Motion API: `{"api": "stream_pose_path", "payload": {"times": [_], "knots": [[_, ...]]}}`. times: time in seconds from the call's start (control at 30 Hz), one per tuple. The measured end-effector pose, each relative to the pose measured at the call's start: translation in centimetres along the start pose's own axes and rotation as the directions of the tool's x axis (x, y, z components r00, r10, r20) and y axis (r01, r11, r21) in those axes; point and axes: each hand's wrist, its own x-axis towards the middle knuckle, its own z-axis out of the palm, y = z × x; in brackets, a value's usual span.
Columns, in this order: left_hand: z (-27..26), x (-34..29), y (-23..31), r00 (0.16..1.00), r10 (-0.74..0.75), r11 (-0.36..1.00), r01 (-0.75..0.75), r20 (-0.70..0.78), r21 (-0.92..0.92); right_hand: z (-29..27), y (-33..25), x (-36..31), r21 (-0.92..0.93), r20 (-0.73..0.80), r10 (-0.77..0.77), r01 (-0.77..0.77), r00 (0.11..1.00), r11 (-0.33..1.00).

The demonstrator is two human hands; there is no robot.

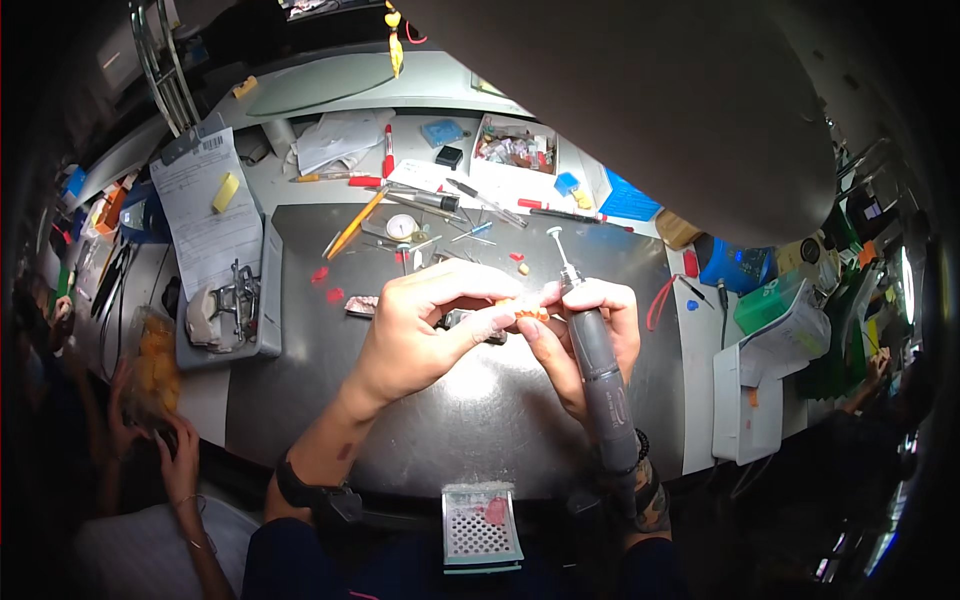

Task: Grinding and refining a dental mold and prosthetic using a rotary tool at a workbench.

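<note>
Both hands meet over the middle of the dark bench mat. Between the fingertips of my left hand (425, 320) is a small orange and whitish dental piece (530, 313), resembling a short row of teeth. My right hand (610, 320) is wrapped round a dark rotary handpiece (600, 375), and its fingertips also touch the dental piece. The handpiece stands nearly upright, its thin bit with a pale disc-like head (556, 234) pointing up, away from the piece. Partly hidden behind my left hand lie a pink-and-white denture model (361, 306) and a dark metal object (490, 330).
Pencils (355, 225), a round dial gauge (401, 227) and small tools lie beyond my hands. A grey tray (268, 300) with an articulator (237, 305) stands left, a white bin (745, 410) right. A dark lamp-like shape (660, 90) hangs overhead. Another person's hands (180, 460) hold a bag at far left.
</note>
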Motion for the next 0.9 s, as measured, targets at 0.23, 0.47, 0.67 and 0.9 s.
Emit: {"api": "stream_pose_path", "payload": {"times": [0.23, 0.47, 0.67, 0.9], "knots": [[0.36, -0.45, 0.57, 1.000, 0.004, 1.000, -0.004, 0.003, -0.004, 0.00, -0.26, -0.39, -0.079, -0.012, -0.100, 0.099, 0.995, 0.992], [0.15, -0.21, 0.15, 0.999, 0.032, 0.998, -0.032, -0.001, -0.053, 0.25, -0.02, -0.15, -0.022, -0.032, -0.116, 0.115, 0.993, 0.993], [0.01, -0.25, 0.33, 0.999, -0.012, 0.999, 0.013, 0.051, -0.029, 0.10, 0.15, -0.20, -0.065, -0.030, -0.154, 0.152, 0.988, 0.986], [0.24, -0.44, -0.17, 1.000, 0.023, 0.993, -0.025, -0.014, -0.116, 0.01, 0.11, -0.26, -0.096, -0.009, -0.162, 0.160, 0.987, 0.982]]}}
